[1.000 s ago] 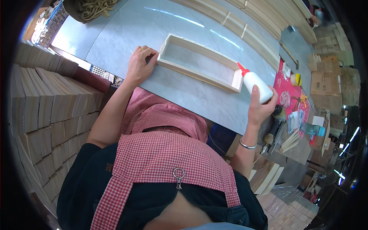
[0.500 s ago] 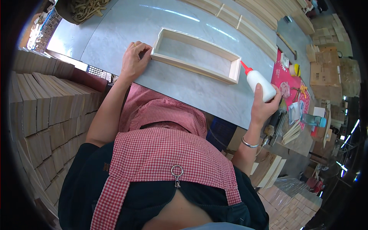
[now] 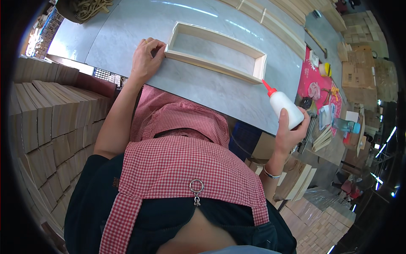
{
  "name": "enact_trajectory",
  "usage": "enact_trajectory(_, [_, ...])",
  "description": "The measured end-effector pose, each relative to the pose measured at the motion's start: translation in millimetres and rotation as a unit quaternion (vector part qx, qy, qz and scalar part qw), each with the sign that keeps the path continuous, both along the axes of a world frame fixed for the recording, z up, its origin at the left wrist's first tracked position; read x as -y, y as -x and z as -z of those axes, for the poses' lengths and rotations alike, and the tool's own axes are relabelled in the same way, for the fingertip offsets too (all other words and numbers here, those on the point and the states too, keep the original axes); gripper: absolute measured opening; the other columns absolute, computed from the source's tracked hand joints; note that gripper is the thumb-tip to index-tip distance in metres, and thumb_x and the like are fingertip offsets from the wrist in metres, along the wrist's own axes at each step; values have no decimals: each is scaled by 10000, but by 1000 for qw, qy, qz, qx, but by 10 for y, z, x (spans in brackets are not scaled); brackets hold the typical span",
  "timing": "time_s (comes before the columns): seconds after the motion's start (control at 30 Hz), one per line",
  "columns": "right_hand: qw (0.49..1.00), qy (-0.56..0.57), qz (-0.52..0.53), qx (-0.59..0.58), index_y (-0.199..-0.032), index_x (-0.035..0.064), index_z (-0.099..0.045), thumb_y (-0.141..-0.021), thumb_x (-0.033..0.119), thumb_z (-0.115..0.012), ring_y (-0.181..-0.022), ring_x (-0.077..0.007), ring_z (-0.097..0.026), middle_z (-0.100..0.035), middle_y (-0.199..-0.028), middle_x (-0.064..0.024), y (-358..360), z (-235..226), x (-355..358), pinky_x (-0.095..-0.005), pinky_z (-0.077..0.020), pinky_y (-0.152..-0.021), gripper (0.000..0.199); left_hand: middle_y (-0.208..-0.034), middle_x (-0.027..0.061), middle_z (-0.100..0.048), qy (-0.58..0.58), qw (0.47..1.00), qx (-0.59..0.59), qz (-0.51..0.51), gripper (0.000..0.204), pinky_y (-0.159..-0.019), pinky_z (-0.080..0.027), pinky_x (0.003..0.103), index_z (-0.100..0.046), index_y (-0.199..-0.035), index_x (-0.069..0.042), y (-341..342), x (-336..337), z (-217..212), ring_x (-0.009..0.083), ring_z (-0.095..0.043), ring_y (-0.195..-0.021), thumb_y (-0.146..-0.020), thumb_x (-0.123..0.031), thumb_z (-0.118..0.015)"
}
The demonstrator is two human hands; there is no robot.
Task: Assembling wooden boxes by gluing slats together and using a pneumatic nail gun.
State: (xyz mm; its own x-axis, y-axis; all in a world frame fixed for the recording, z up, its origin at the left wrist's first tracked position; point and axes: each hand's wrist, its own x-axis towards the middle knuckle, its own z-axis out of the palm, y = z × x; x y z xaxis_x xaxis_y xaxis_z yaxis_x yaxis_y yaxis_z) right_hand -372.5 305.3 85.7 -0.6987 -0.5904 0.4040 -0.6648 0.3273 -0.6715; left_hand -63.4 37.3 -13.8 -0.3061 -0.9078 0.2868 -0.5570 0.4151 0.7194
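A long rectangular wooden frame [image 3: 211, 66] lies on the grey marbled tabletop [image 3: 203, 91], its middle open to the surface below. At its near left corner my left hand [image 3: 146, 60] rests with curled fingers, thumb and forefinger closed at the wood. My right hand [image 3: 292, 130] is wrapped round a white squeeze bottle [image 3: 286, 109] with a red pointed nozzle. The bottle is tilted, and its tip meets or almost meets the frame's near right corner; I cannot see whether anything flows out.
Long wooden strips [image 3: 275, 29] run along the table's far side. A bin of rubber bands [image 3: 89, 8] stands far left. To the right are a hammer [image 3: 317, 41], a pink mat [image 3: 308, 80] and a clear bottle [image 3: 346, 125]. Stacked boards [image 3: 40, 118] rise at the left.
The bottle in my right hand has moved nearer to me, its tip going down the frame's right end to the near corner. My left hand stays at the left corner.
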Motion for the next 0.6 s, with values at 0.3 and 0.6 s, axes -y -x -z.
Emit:
enact_trajectory(0.3, [959, 61, -96, 261, -1239, 28, -529, -877, 230, -715, -929, -259, -617, -604, -1087, -152, -642, 66, 535, -237, -475, -547, 454, -950, 66, -656, 17, 999, 25, -10, 115, -804, -471, 317, -731, -966, -29, 21, 3, 29, 211, -553, -882, -886, -70, -658])
enact_trajectory(0.6, [940, 83, -260, 207, -1226, 46, -511, -820, 218, -792, -906, -268, -636, -591, -1128, -161, -1223, 291, 1197, -350, -556, -704, 523, -873, 57, -672, 43, 999, -14, -13, 127, -760, -484, 333, -743, -885, -50, -10, -13, 62, 227, -557, -836, -885, -157, -674])
